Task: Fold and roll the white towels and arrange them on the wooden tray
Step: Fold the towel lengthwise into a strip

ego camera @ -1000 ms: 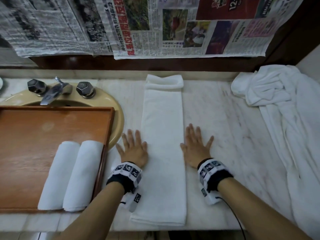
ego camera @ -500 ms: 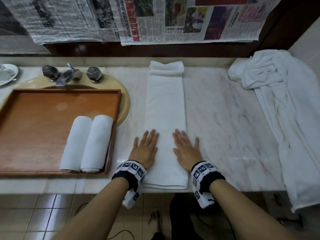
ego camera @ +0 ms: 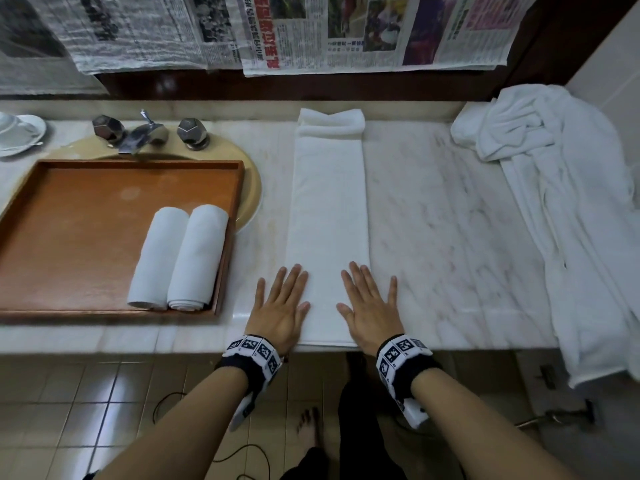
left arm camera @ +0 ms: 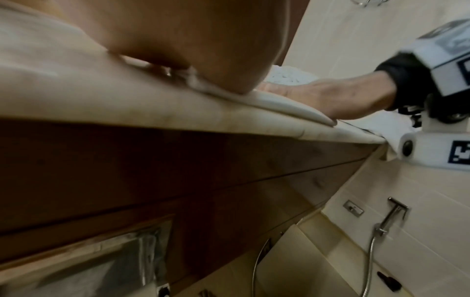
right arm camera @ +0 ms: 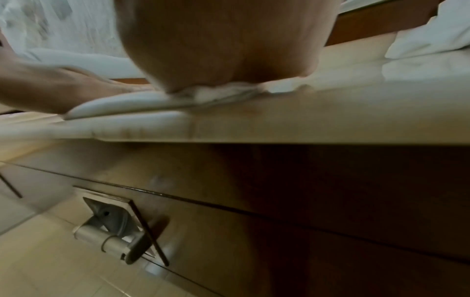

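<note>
A white towel (ego camera: 329, 202) folded into a long strip lies lengthwise on the marble counter (ego camera: 450, 237), its far end bunched against the back wall. My left hand (ego camera: 282, 303) lies flat with straight fingers on the strip's near left edge. My right hand (ego camera: 370, 303) lies flat on its near right edge. The towel's near end (right arm camera: 132, 104) reaches the counter's front edge. On the left, a wooden tray (ego camera: 69, 216) holds two rolled white towels (ego camera: 180, 258) side by side at its right wall.
The tray sits over a beige sink (ego camera: 252, 188) with a chrome tap (ego camera: 142, 133). A heap of loose white towels (ego camera: 571, 188) drapes over the counter's right end. A white dish (ego camera: 17, 133) stands far left. Newspaper (ego camera: 346, 29) covers the wall behind.
Both hands slid along the towel toward me, from its middle to its near end, and drew closer together. The head view pulled back, so the floor shows below the counter.
</note>
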`<control>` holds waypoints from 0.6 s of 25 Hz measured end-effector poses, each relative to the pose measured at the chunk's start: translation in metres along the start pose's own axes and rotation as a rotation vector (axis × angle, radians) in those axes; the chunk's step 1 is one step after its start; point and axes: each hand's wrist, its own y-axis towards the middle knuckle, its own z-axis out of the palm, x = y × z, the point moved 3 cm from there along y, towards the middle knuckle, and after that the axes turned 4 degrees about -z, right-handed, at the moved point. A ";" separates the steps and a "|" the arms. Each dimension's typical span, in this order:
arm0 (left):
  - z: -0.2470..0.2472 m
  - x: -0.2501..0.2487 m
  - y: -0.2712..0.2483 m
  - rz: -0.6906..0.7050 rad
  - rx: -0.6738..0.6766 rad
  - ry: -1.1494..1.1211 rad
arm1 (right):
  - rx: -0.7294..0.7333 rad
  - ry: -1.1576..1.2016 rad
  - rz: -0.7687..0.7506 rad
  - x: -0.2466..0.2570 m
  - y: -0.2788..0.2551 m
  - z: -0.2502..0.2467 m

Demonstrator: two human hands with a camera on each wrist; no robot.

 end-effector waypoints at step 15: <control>-0.014 -0.007 -0.019 0.068 0.131 0.054 | 0.103 0.041 -0.005 -0.010 -0.013 -0.006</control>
